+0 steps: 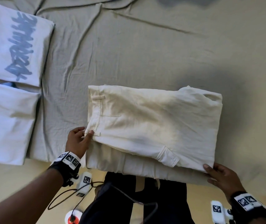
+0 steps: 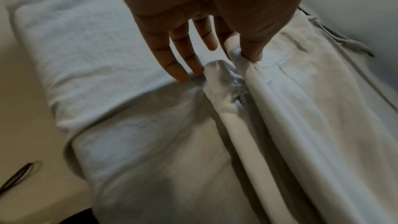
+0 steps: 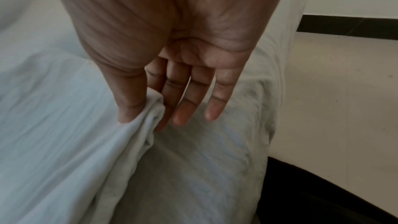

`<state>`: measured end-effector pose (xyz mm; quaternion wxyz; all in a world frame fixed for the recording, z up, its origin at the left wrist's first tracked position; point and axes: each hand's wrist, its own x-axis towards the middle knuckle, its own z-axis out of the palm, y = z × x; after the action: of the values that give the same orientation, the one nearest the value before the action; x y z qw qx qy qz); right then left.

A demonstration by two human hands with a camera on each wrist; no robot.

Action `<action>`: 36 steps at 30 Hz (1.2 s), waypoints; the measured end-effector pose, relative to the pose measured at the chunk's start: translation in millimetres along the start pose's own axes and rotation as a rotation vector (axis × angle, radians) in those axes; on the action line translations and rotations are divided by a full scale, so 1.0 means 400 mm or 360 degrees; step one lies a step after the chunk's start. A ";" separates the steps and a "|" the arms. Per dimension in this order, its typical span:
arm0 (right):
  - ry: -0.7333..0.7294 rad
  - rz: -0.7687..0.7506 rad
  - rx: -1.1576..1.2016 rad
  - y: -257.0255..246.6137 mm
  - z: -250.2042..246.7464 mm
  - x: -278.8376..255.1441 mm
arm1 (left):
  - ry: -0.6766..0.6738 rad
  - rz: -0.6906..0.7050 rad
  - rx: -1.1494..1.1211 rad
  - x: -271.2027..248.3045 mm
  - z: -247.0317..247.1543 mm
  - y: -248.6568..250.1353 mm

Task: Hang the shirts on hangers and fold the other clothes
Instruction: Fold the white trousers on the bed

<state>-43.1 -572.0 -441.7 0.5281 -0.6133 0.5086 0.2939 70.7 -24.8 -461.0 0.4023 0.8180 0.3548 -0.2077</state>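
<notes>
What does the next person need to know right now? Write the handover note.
Left hand: thumb-and-finger grip on the waistband corner of the cream trousers.
Right hand: pinches the opposite near corner.
Trousers lie folded over on the bed sheet, top layer held up at the near edge.
Done: two folded garments, printed top and plain white one, at left.
Left: finish this fold. No hangers in view.

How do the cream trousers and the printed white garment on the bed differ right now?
The cream trousers are plain, with belt loops and a pocket seam; the printed white garment carries grey lettering. The trousers are pinched at two near corners by the left hand and right hand; the printed garment lies untouched at far left. Both are folded flat on the grey sheet.
</notes>
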 end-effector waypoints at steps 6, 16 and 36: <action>0.0011 -0.0040 -0.0104 -0.010 -0.013 -0.003 | 0.0017 -0.0007 0.0064 -0.021 -0.008 -0.022; 0.0204 -0.0405 -0.0957 -0.169 -0.032 0.052 | 0.0133 0.0515 0.0454 0.093 0.010 0.082; 0.0166 -0.0869 -0.1332 -0.641 0.131 0.301 | 0.0303 0.0191 0.0078 0.197 0.118 0.322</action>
<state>243.1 -579.4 -474.5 0.2682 -0.8972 0.1937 0.2926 216.7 -85.0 -472.6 0.3585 0.8633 0.3367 -0.1133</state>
